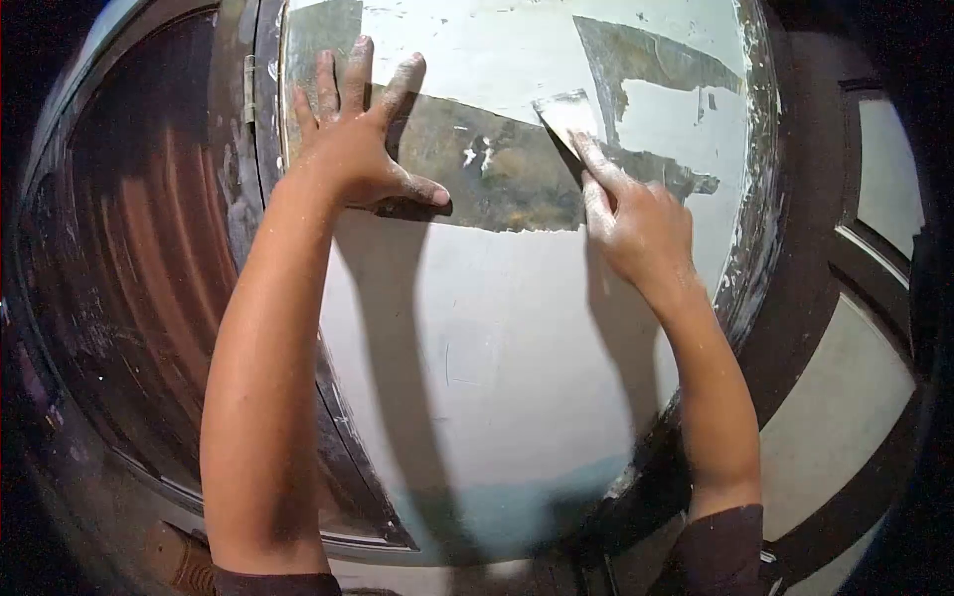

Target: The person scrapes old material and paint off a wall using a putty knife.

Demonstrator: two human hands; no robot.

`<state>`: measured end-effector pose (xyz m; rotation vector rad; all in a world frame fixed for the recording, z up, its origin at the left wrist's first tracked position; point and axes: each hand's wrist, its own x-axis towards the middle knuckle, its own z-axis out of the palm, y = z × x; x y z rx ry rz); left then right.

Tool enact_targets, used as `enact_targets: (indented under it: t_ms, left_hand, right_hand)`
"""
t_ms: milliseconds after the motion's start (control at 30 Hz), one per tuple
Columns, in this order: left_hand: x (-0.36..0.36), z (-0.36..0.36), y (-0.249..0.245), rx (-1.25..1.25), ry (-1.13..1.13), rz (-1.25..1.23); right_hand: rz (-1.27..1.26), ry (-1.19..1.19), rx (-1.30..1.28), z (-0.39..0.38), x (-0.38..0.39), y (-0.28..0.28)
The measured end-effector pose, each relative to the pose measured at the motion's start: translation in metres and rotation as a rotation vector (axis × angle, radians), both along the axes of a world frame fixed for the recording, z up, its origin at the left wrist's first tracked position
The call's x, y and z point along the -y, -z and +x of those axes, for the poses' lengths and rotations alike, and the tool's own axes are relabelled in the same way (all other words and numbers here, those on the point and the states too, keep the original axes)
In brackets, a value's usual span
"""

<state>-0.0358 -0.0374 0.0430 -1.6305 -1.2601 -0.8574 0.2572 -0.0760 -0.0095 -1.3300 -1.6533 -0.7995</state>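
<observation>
Metal scraper (568, 109) is gripped in the right hand (648, 226), index finger extended toward the blade, on the panel's (497, 298) upper part, right of centre; too steep a blade angle could gouge the white coat (467, 50) or chip the grey patch's (497, 174) ragged edge. The left hand (348, 159) is splayed at the panel's upper left, where powdery fingers (400, 84) could slip under uneven pressure.

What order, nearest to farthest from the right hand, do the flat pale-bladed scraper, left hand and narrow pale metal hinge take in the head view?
1. Flat pale-bladed scraper: in the right hand.
2. Left hand: spread out, to the left.
3. Narrow pale metal hinge: farther left.
</observation>
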Motion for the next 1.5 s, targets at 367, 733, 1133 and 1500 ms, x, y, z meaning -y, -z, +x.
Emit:
enact_targets:
  t_ms: [367, 733, 1133, 1500]
  left_hand:
    - [0.000, -0.003, 0.001, 0.010, 0.021, 0.013]
    - [-0.006, -0.006, 0.001, 0.000, 0.079, 0.064]
    - [-0.005, -0.003, -0.001, 0.031, 0.021, 0.012]
    - [-0.003, -0.003, 0.001, 0.017, 0.032, 0.027]
  right_hand:
    - [-0.064, 0.055, -0.076, -0.013, 0.007, -0.001]
    - [-0.041, -0.073, 0.001, 0.011, -0.013, -0.002]
    - [0.069, -0.159, 0.111, 0.017, -0.033, -0.015]
    - [0.075, -0.109, 0.165, 0.018, -0.029, -0.018]
